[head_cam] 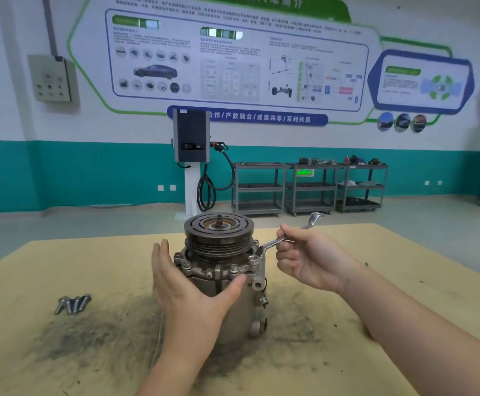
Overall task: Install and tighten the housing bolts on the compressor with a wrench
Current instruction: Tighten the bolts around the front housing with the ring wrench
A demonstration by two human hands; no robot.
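The compressor stands upright on the table, its dark grooved pulley on top. Several bolts sit in the housing flange just below the pulley. My left hand wraps the front left of the housing, thumb stretched across the front and fingers straight up along the left side. My right hand grips a silver offset ring wrench near its middle. The wrench's lower end sits at the flange bolt on the right side; its other end points up and to the right.
Several loose bolts lie in a bunch on the table's left part. The yellowish table top has a dark smudge of grime around the compressor. Beyond the table stand a charging post and grey shelf carts against the teal wall.
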